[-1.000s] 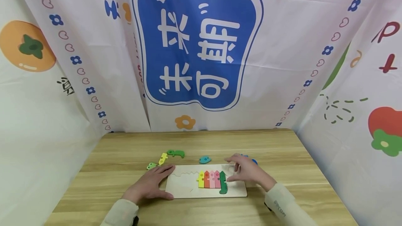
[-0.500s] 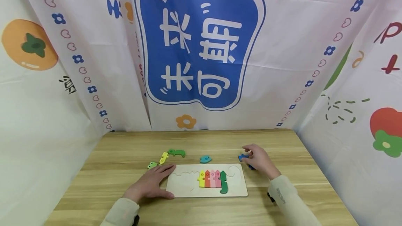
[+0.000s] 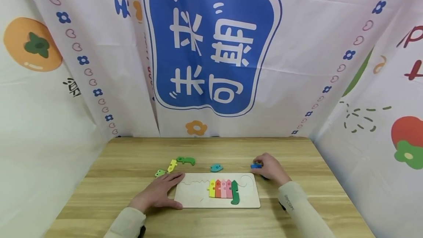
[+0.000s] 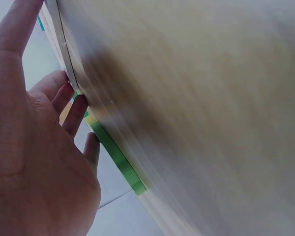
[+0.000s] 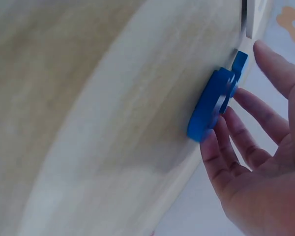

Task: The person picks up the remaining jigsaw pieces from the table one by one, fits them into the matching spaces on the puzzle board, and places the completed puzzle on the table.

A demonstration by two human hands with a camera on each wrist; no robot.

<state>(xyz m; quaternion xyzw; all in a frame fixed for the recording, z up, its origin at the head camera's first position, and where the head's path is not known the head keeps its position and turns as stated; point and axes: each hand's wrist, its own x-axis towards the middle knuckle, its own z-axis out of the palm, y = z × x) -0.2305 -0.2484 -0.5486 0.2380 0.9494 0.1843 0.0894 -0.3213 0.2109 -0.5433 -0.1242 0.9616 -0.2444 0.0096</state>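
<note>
A pale wooden puzzle board (image 3: 195, 197) lies on the table. Five upright pieces stand in a row on it: yellow (image 3: 212, 189), orange-red (image 3: 217, 189), two pink ones and dark green (image 3: 235, 193). My left hand (image 3: 158, 193) rests at the board's left edge, fingers spread. Beyond the right corner, my right hand (image 3: 271, 168) has its thumb and fingers around a blue puzzle piece (image 3: 256, 166). In the right wrist view its fingertips touch the blue pieces (image 5: 206, 110), while the thumb looks slightly apart. A second blue piece is mostly hidden under that hand.
Behind the board lies a teal piece (image 3: 216, 167). Farther left are a green piece (image 3: 186, 161), a yellow piece (image 3: 172, 166) and a light green piece with eyes (image 3: 160, 173). A printed curtain (image 3: 290, 94) hangs behind the wooden table (image 3: 138, 150).
My right hand has moved from above the board's right end out to the blue pieces, its thumb and forefinger drawing closer together. The left hand stays at the board's edge.
</note>
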